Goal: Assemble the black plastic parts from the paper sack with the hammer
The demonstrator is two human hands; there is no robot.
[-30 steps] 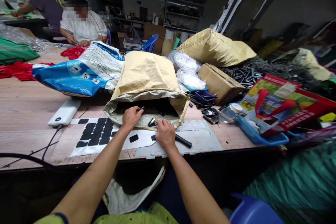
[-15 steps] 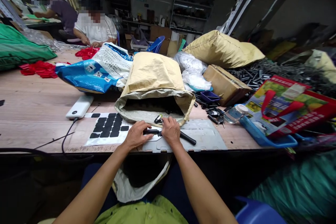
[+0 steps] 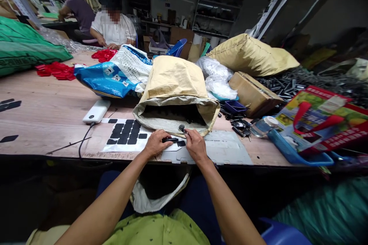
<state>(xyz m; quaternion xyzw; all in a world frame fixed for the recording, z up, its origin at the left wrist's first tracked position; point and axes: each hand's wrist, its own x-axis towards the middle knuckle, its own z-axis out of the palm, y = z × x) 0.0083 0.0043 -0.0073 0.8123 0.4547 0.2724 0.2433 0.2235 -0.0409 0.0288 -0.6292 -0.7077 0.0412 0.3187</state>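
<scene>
My left hand is closed round one end of a slim black piece, which points right over the grey board. My right hand grips a dark tool with a small round metal head; its kind is unclear. The head sits at the lip of an open tan sack, and most of the handle is hidden by my hand and wrist. Between my hands lies a small black patch. Left of my left hand is a white sheet bearing rows of black rounded stickers.
A white power bank with a cable lies left. Behind are a blue-and-white bag and red pieces. Rightward are black parts, a jar and a blue tray under a printed bag. Two people sit at the back left.
The tool in my right hand has turned, so its round head now shows and its handle is mostly hidden. My hands are slightly farther apart. The view has shifted left.
</scene>
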